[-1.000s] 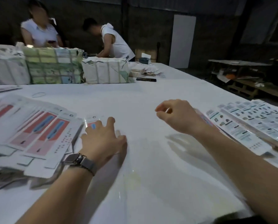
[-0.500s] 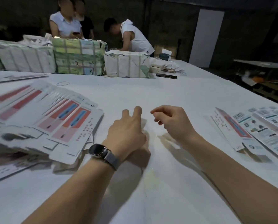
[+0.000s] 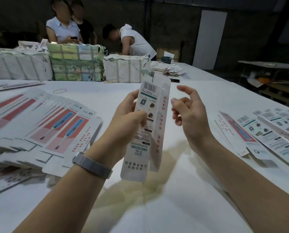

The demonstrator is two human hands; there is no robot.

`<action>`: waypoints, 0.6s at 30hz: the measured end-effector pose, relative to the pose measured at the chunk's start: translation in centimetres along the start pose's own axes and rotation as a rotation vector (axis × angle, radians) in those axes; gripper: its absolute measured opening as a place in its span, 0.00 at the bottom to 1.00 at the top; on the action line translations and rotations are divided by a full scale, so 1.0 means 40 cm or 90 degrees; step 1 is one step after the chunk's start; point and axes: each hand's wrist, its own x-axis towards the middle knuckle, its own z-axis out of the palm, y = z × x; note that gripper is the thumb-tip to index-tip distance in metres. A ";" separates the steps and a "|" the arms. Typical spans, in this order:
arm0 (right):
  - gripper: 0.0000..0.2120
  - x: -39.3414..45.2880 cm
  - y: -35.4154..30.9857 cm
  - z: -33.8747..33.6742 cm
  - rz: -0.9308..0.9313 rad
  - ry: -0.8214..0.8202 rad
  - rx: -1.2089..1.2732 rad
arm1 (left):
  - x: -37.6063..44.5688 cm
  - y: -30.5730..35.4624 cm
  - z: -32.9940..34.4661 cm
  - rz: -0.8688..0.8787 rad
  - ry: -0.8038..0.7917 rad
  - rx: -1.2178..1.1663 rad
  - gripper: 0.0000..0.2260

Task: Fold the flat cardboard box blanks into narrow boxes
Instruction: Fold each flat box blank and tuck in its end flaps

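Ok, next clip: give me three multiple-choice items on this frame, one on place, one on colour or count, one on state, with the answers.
1. Where is the spread pile of flat blanks with red panels?
A. Beside the left arm
B. On the far bundles
C. Beside the right arm

2. How many people stand at the far end of the table?
A. One
B. Three
C. Five

3. What is the box in the middle doing?
A. Lying flat
B. Held up by the left hand
C. Pinched by the right hand

Answers: 1 A, the pile lies left of the watch; 2 B, three figures show; 3 B, left fingers grip it, right hand is apart.

Dim packing workshop, strapped bundles (image 3: 76, 63), stacked blanks (image 3: 44, 121)
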 end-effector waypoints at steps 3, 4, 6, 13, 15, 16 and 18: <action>0.14 -0.008 -0.005 0.000 -0.071 -0.016 -0.092 | -0.005 -0.012 0.008 -0.028 -0.076 -0.052 0.35; 0.16 -0.012 -0.006 -0.002 -0.103 -0.022 -0.145 | -0.006 -0.017 0.011 -0.034 -0.100 -0.102 0.37; 0.19 -0.018 -0.007 -0.004 -0.159 -0.048 -0.235 | -0.007 -0.026 0.014 -0.049 -0.152 -0.216 0.40; 0.19 -0.025 -0.003 -0.003 -0.184 -0.062 -0.263 | -0.011 -0.035 0.027 -0.071 -0.173 -0.206 0.18; 0.21 -0.028 -0.006 -0.002 -0.219 -0.037 -0.290 | -0.012 -0.036 0.022 -0.110 -0.171 -0.197 0.27; 0.21 -0.029 -0.006 -0.002 -0.228 -0.037 -0.295 | -0.012 -0.034 0.022 -0.115 -0.164 -0.207 0.28; 0.23 -0.030 -0.005 -0.003 -0.229 -0.045 -0.299 | -0.010 -0.036 0.019 -0.111 -0.149 -0.214 0.24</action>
